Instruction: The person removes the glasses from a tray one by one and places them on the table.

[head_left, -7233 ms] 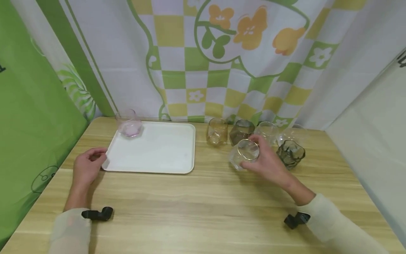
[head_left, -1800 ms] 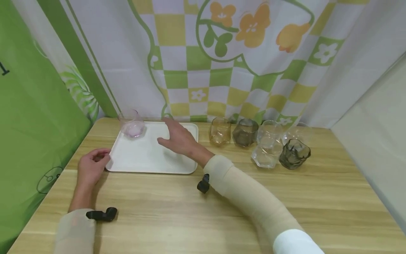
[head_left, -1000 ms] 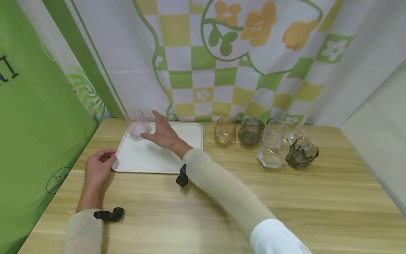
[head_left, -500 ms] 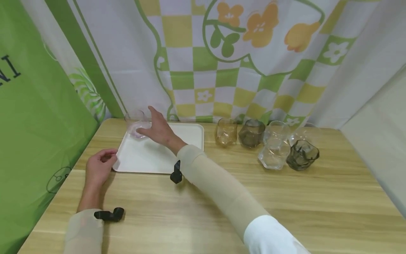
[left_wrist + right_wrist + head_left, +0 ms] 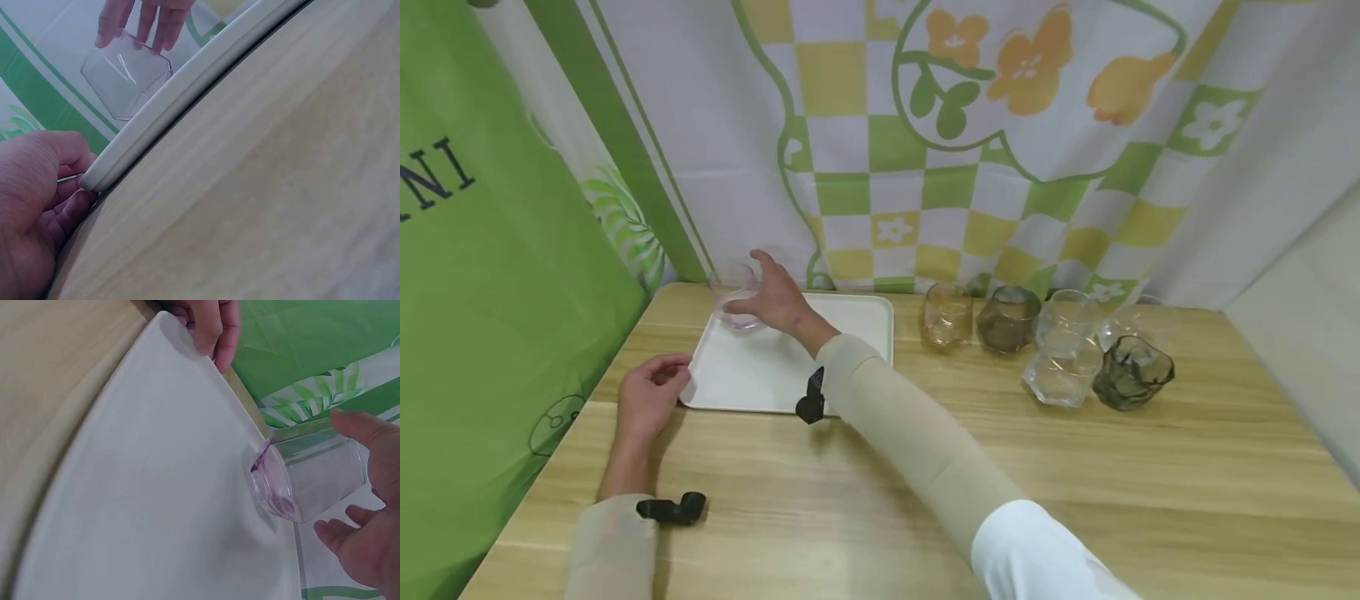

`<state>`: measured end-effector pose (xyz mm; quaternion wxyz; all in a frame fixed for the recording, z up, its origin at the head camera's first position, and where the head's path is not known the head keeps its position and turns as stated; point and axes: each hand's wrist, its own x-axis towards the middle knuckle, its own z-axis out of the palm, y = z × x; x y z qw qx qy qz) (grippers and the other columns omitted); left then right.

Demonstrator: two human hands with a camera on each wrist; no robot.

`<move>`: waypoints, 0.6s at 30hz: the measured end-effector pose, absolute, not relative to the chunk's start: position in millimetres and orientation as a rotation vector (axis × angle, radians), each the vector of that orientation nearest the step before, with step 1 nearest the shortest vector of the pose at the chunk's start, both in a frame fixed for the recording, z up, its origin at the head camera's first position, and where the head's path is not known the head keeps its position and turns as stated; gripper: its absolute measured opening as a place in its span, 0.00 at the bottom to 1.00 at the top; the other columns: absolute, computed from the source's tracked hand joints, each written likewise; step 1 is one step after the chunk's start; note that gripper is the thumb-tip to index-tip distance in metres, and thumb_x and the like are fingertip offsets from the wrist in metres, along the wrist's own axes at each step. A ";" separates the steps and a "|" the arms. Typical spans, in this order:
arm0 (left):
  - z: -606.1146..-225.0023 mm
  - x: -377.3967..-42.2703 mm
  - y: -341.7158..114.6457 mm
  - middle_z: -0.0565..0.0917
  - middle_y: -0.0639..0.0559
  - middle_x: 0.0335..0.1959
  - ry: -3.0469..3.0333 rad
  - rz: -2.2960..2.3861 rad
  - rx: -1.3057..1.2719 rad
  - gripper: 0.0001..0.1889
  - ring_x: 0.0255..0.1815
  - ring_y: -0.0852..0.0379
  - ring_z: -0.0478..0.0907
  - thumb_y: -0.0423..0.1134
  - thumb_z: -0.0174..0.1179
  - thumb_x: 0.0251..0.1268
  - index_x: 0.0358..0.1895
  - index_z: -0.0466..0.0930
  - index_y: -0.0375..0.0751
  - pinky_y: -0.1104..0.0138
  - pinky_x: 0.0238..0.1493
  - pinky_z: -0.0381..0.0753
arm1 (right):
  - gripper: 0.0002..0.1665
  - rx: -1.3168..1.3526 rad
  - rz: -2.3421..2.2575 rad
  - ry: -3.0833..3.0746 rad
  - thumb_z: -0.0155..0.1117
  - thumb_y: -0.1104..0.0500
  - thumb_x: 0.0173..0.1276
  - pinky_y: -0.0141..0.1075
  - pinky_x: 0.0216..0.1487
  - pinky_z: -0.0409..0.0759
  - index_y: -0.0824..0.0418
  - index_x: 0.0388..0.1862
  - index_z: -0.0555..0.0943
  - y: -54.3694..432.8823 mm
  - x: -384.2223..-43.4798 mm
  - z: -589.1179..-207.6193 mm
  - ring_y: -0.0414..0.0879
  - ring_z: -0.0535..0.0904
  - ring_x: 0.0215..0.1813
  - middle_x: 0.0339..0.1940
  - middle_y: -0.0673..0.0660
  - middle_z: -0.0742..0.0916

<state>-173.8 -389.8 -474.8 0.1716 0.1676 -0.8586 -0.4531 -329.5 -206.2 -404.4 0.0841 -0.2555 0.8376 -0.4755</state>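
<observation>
Pinned at its near left corner by my left hand (image 5: 650, 396), the white tray (image 5: 775, 367) lies on the wooden table. In the left wrist view the thumb and fingers (image 5: 78, 159) pinch that corner. A clear glass tumbler with a pinkish-purple base (image 5: 312, 469) stands at the tray's far left corner. My right hand (image 5: 778, 302) reaches across and holds it, thumb on one side and fingers round the other. The left wrist view has these fingertips at the tumbler's (image 5: 125, 78) upper part, its bottom hidden behind the tray rim.
Right of the tray stand an amber glass (image 5: 946, 317), a smoky grey glass (image 5: 1007, 321), several clear glasses, one in front with a gold rim (image 5: 1060, 375), and a dark wavy glass (image 5: 1133, 372). A patterned curtain (image 5: 842, 150) hangs behind the table.
My right hand set the gold-rimmed glass down to the right, beside the dark wavy one, then moved left over the tray to the pink-based tumbler. My left hand stayed at the tray corner.
</observation>
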 end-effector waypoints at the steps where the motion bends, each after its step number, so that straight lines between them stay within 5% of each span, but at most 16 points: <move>1: -475.0 -174.3 -389.2 0.85 0.38 0.44 -2.439 -1.291 0.479 0.14 0.35 0.63 0.74 0.30 0.62 0.69 0.54 0.85 0.29 0.76 0.35 0.74 | 0.60 -0.775 -1.403 2.500 0.82 0.50 0.59 0.38 0.72 0.65 0.54 0.83 0.56 -205.7 -330.5 -403.2 0.50 0.64 0.77 0.79 0.57 0.67; 18: -473.7 -174.1 -391.1 0.84 0.39 0.44 -2.440 -1.313 0.487 0.14 0.37 0.62 0.75 0.30 0.62 0.69 0.55 0.84 0.29 0.76 0.36 0.74 | 0.52 -0.905 -1.183 2.599 0.76 0.53 0.67 0.33 0.71 0.65 0.59 0.82 0.58 -217.2 -335.9 -405.5 0.49 0.69 0.74 0.76 0.56 0.73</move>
